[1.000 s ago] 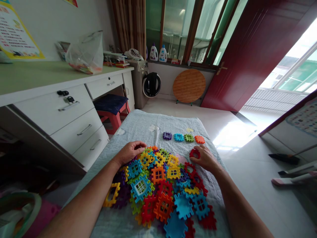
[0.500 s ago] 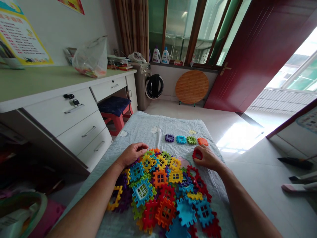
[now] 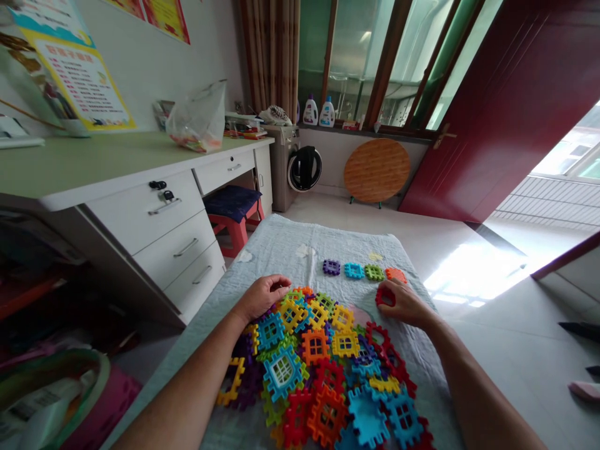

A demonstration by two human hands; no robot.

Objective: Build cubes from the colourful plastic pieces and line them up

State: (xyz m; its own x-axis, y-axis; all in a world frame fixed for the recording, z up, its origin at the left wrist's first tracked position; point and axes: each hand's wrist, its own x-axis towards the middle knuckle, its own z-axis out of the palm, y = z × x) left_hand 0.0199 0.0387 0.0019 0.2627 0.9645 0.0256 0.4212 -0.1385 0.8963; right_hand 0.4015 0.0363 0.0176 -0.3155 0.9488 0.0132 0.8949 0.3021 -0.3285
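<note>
My right hand (image 3: 405,301) grips a red plastic building block (image 3: 385,296) with notched edges, just in front of the orange block (image 3: 396,275). That orange block lies in a row with a green block (image 3: 374,272), a light blue block (image 3: 354,270) and a purple block (image 3: 331,267). At the far left edge of the pile rests my left hand (image 3: 263,297), thumb and fingers loosely curved apart with nothing in them. The pile (image 3: 315,347) mixes yellow, blue, red, orange, green and purple blocks, several with window lattices.
A pale blue cloth (image 3: 300,234) covers the table under the blocks. To the left stand a white desk (image 3: 154,215) with drawers and a red stool (image 3: 239,228). A pink basket (image 3: 115,390) sits low at the left. A dark red door (image 3: 464,125) is at the right.
The whole view has shifted, so everything appears farther right and slightly lower. Both hands keep their places by the blocks, and the red block stays in my right hand.
</note>
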